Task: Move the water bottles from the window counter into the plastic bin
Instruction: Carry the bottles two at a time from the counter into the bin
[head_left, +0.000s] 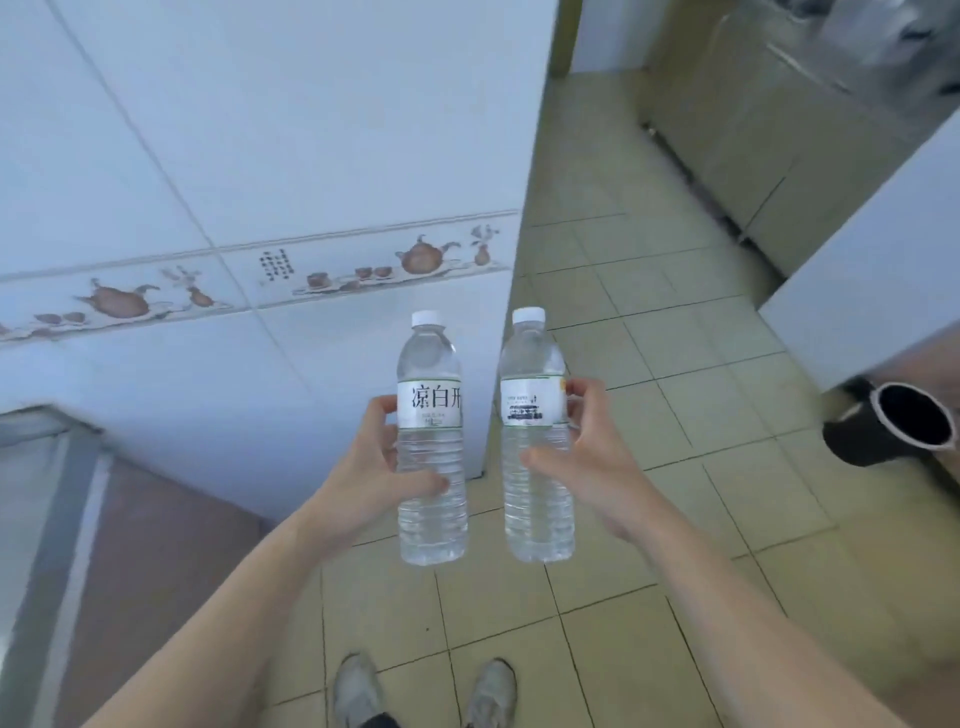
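Note:
I hold two clear water bottles with white caps and white labels upright in front of me, above the tiled floor. My left hand (379, 462) grips the left bottle (430, 441) around its middle. My right hand (587, 457) grips the right bottle (535, 441) the same way. The bottles hang side by side, a small gap between them. No plastic bin and no window counter are in view.
A white tiled wall (260, 156) with a teapot border stands to the left, ending in a corner. A reddish counter edge (156, 545) is at the lower left. Beige floor tiles (649, 338) run ahead toward cabinets (753, 130). A black cylindrical container (888, 426) sits at the right. My shoes (426, 691) show below.

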